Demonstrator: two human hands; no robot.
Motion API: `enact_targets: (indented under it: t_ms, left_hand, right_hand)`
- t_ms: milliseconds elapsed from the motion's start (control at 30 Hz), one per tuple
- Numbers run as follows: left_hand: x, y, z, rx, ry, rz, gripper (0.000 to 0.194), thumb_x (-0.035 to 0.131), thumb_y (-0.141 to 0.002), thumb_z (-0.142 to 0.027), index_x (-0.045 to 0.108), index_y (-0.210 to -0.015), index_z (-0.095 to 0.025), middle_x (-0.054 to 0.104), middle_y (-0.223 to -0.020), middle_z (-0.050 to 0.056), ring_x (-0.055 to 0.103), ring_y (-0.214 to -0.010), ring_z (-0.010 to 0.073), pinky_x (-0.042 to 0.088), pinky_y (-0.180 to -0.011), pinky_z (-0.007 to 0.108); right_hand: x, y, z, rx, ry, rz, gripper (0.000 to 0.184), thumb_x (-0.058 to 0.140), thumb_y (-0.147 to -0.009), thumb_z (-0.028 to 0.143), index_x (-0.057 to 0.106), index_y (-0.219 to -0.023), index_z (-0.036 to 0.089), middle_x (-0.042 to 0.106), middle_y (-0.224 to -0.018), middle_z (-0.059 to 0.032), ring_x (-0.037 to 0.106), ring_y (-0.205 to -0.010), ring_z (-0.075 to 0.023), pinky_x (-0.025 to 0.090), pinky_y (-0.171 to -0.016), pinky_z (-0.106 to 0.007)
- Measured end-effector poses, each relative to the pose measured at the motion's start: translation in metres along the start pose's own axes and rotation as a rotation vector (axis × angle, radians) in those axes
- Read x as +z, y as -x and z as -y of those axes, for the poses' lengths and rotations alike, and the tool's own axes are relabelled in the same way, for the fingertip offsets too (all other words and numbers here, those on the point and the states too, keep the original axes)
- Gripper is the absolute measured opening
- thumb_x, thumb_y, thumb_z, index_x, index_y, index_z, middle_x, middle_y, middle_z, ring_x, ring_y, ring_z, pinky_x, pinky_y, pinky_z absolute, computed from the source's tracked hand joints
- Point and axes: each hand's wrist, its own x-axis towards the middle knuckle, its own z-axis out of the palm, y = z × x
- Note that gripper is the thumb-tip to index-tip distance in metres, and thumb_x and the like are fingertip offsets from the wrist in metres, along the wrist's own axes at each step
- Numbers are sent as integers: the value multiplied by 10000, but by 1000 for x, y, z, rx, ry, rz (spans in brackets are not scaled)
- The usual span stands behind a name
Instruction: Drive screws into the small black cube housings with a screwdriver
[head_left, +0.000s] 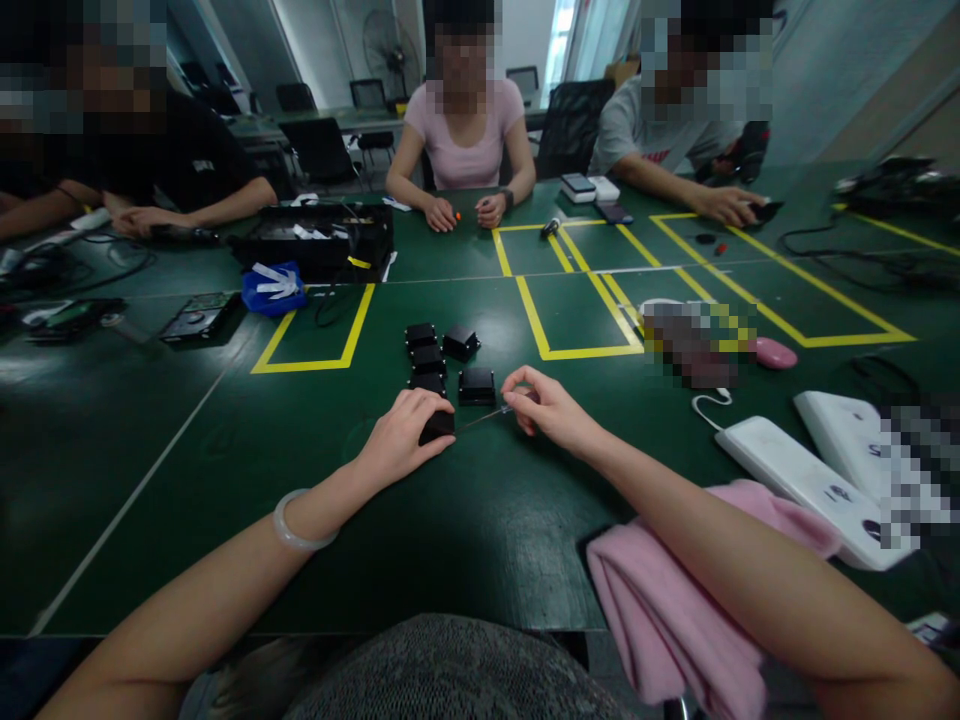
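Observation:
My left hand (407,432) is closed around a small black box (436,428) on the green table, with the thumb on its near side. In my right hand (546,408), a thin screwdriver (480,418) is pinched, its handle mostly covered by the fingers. The slim metal shaft points left, and its tip reaches the right side of the held box. Whether the tip sits in a screw is too small to tell. Just beyond my hands are several more black boxes, among them one on the right (476,386) and a tilted one (460,342).
Yellow tape outlines (592,352) mark the table (300,430). A pink cloth (660,600) hangs over the front edge below my right arm. White power strips (814,490) and a pink mouse (775,353) lie right; a blue container (274,290) stands left. Three people sit opposite.

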Motion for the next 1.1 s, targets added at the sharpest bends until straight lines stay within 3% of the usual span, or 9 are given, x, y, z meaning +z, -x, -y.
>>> enact_targets:
  t_ms: [600,1100]
  left_hand:
    - [0,0,1,6,0,4,278,650,-895,-269,556,-1150,-215,617,-1161,86,557,-1107,281,526,-892,443]
    - [1,1,2,-2,3,-13,269,658,-887,-273,568,-1136,-226,618,-1147,79,559,-1091,280,523,-889,439]
  right_hand:
    - [1,1,4,32,58,3,222,505,-924,401,490,-838,196,404,-427,108,411,-367,-80,292,-422,-198]
    - [1,0,0,-8,24,-7,192,543,-900,386,480,-899,204,429,-439,114,426,-378,-88,309,-429,-201]
